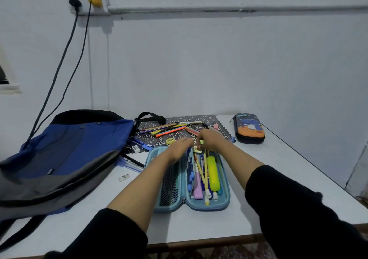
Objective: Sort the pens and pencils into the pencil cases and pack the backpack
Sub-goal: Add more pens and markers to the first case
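White counter (278, 169): right grip (211, 141) pinches a small green piece (201, 142) at the far end of the open blue pencil case (224, 203); left grip (179, 149) beside it, hold unclear.

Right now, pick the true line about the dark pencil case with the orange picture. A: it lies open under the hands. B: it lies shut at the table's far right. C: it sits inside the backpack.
B: the dark pencil case lies shut on the table, near its far right edge.
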